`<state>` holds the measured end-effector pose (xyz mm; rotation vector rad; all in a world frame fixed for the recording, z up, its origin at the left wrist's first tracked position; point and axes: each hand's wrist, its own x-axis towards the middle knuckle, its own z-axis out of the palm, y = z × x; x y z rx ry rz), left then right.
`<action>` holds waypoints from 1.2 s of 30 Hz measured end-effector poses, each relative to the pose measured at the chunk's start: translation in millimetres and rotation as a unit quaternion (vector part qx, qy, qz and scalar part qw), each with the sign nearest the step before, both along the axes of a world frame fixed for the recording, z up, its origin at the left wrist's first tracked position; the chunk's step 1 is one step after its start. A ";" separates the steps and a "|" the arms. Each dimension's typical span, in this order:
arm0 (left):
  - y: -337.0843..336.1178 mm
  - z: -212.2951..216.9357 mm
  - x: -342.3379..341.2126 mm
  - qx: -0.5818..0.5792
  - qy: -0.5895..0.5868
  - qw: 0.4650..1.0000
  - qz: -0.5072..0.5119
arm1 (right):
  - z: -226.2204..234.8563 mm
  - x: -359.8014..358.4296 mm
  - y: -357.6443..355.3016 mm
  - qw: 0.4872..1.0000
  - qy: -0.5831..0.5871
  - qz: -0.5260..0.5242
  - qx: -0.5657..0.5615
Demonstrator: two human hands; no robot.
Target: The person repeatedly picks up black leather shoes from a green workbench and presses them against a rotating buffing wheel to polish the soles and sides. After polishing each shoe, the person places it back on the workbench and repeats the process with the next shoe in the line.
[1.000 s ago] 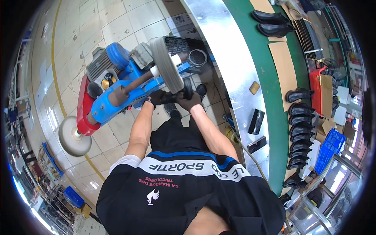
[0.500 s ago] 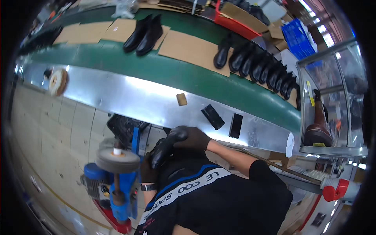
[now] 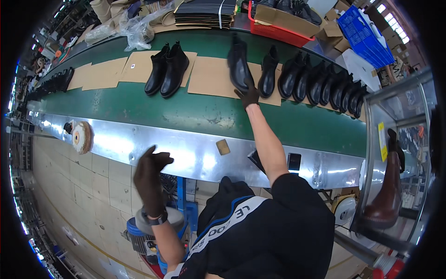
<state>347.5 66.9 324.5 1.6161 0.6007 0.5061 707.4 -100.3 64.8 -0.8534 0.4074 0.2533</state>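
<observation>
A black ankle boot (image 3: 239, 67), slightly blurred, stands or hovers over a cardboard sheet (image 3: 206, 76) on the green bench top. My right hand (image 3: 249, 95), in a dark glove with the arm stretched forward, grips it by the toe. I cannot tell whether the sole touches the cardboard. Close on its right is another black boot (image 3: 268, 72). My left hand (image 3: 149, 179), also gloved, hangs empty in front of the metal bench edge, thumb and fingers apart. Beneath that wrist, the grey polishing wheel (image 3: 162, 220) of a blue machine is partly hidden.
Several black boots (image 3: 317, 83) line the bench at right; a pair (image 3: 167, 69) stands left. On the metal strip (image 3: 186, 151) lie a tan block (image 3: 223, 147), a black phone (image 3: 294, 162) and a pale round wheel (image 3: 81, 137). A glass cabinet with a brown boot (image 3: 384, 200) is at right.
The boot has gone from both hands near my lap to the far cardboard, carried by my right hand. My left hand has let go and moved left, fingers spreading. The view has shifted.
</observation>
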 end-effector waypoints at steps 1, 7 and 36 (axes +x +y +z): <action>1.9 -24.2 2.2 -0.023 0.038 0.999 -0.004 | -11.9 14.7 16.5 0.998 0.014 -0.045 0.038; -29.9 -203.6 -64.2 0.033 0.249 0.958 -0.136 | -115.6 45.3 28.5 0.980 0.072 -0.183 0.021; -50.2 -188.2 -105.8 -0.459 -0.122 0.854 0.214 | 35.0 -164.0 172.3 0.883 -0.271 0.373 -0.089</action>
